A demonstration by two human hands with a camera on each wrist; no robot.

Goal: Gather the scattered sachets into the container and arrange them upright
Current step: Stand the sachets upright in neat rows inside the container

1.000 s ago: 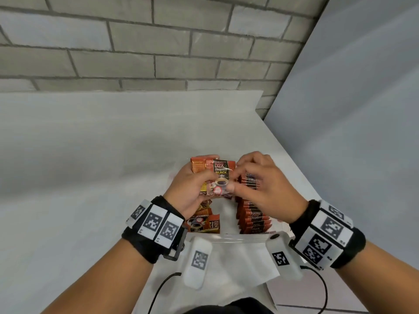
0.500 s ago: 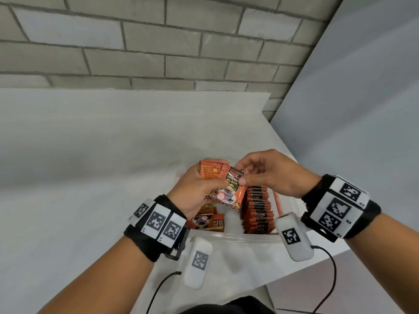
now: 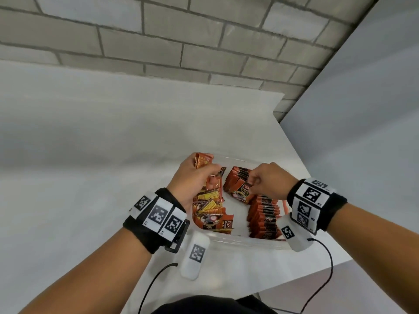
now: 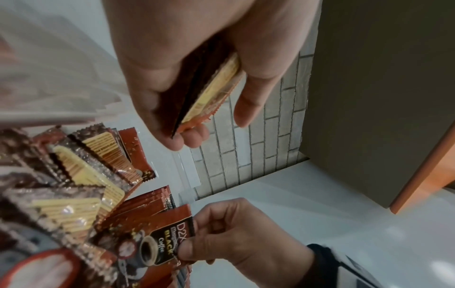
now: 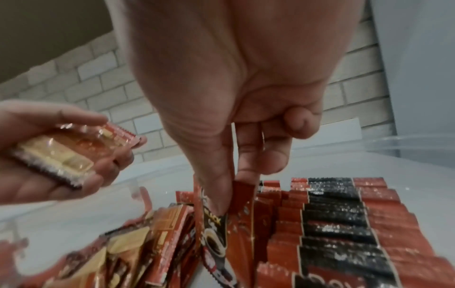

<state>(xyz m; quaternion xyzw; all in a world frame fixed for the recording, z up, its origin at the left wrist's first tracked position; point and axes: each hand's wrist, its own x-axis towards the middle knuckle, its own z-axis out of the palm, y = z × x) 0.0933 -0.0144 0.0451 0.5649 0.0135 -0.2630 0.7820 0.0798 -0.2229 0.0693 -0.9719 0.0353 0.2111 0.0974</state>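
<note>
1. The right hand [image 3: 268, 181] pinched one sachet [image 3: 240, 193] by its top edge between thumb and forefinger, lowering it at the far end of the upright row [image 3: 264, 215] along the right side of the container [image 3: 249, 242].
2. Risk, as I judged it: the far part of that row leaned left, so a careless push could topple it like dominoes.
3. The left hand [image 3: 192, 181] curled round a small stack of sachets [image 4: 209, 91] above the container's far-left corner; a loose grip could let them slip and scatter.
4. The clear container sat at the near-right part of the white desk [image 3: 90, 166].
5. Its left side held a loose pile [image 3: 212, 210] lying flat and overlapping, not yet upright.
6. A bare strip of floor ran between pile and row.
</note>
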